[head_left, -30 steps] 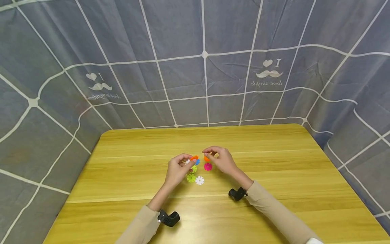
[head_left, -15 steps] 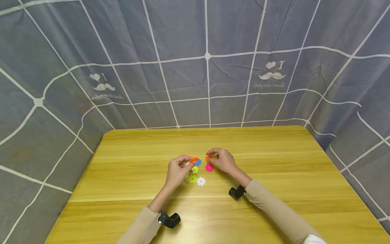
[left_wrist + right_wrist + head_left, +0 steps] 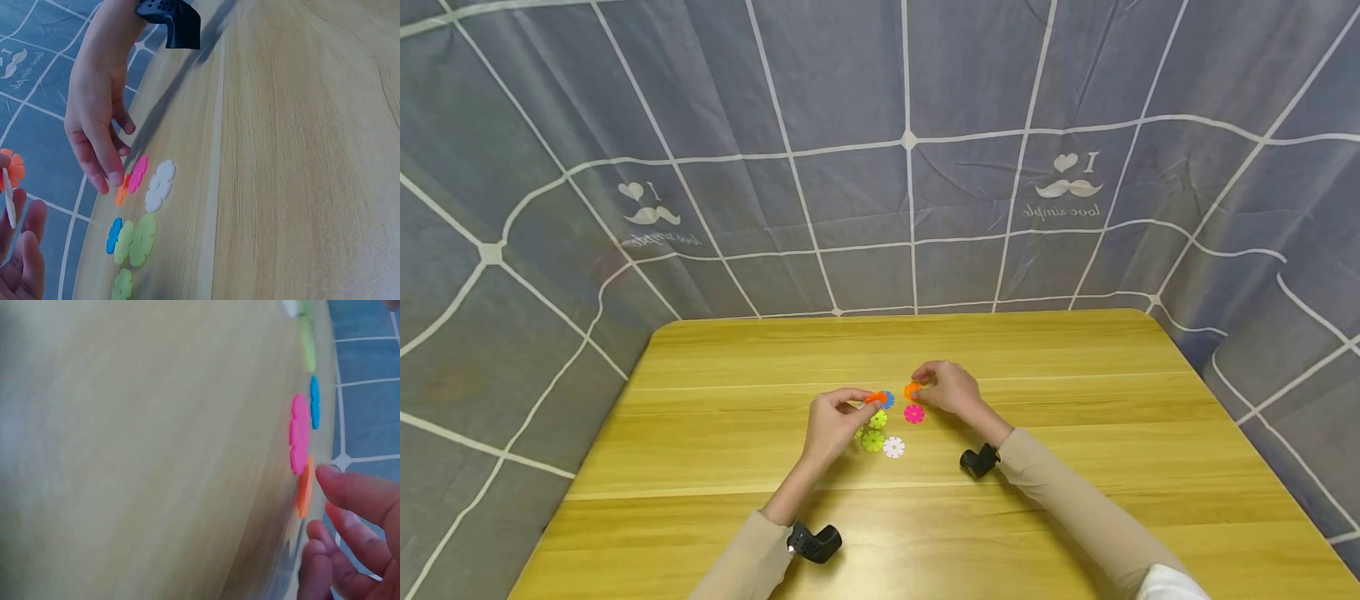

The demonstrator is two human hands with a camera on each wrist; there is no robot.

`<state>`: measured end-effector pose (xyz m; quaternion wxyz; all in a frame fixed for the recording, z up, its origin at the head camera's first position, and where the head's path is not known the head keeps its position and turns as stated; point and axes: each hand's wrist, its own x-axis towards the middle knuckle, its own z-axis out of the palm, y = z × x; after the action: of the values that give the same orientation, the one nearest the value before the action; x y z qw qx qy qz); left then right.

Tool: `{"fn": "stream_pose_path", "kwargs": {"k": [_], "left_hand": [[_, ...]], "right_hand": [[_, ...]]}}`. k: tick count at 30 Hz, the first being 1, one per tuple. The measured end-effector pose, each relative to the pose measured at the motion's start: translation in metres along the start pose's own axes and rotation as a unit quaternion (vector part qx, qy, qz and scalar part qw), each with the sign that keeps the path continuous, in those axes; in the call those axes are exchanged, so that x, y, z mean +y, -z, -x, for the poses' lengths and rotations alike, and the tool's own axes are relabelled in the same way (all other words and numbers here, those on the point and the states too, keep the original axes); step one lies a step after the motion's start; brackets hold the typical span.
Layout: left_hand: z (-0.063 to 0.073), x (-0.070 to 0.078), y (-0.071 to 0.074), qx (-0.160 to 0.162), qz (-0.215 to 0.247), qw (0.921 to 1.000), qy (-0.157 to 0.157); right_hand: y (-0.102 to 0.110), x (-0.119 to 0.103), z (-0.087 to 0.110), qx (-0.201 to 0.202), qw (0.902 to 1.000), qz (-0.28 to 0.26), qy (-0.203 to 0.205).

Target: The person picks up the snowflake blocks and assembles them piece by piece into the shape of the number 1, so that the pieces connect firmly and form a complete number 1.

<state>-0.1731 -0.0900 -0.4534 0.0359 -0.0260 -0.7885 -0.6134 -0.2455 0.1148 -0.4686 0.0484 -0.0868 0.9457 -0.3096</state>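
grey-blue cloth [image 3: 850, 92] hangs behind the desk [image 3: 1112, 400] and wraps round on both sides, filling the upper part of the head view. white lines cross it in a large grid, straighter at the back and wavy where the fabric folds at the sides, with small diamonds [image 3: 909, 139] at some crossings. two white prints, one at left [image 3: 652, 215] and one at right [image 3: 1069, 188], show a heart, a moustache and mirrored lettering. the desk is yellow wood-grain with rounded far corners and pale lengthwise stripes. light leaves a soft sheen [image 3: 887, 537] towards its near side.
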Motion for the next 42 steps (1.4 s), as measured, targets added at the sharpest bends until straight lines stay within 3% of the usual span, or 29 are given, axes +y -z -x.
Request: {"fn": "stream_pose_path", "kwargs": {"k": [17,26,36,42], "left_hand": [[0.000,0.001,-0.002,0.005,0.013,0.9998,0.011],[0.013,0.034,0.003,-0.002,0.013,0.9999,0.000],[0.015,0.034,0.003,0.004,0.025,0.9995,-0.019],[0.015,0.031,0.002,0.000,0.054,0.9984,-0.016]], "right_hand": [[0.002,-0.003,-0.009,-0.048,0.9973,0.054,-0.010],[0.004,-0.001,-0.012,-0.063,0.9953,0.072,-0.017],[0.003,0.000,-0.015,-0.066,0.9954,0.068,-0.015],[0.006,0.000,-0.013,-0.083,0.9956,0.033,-0.027]]}}
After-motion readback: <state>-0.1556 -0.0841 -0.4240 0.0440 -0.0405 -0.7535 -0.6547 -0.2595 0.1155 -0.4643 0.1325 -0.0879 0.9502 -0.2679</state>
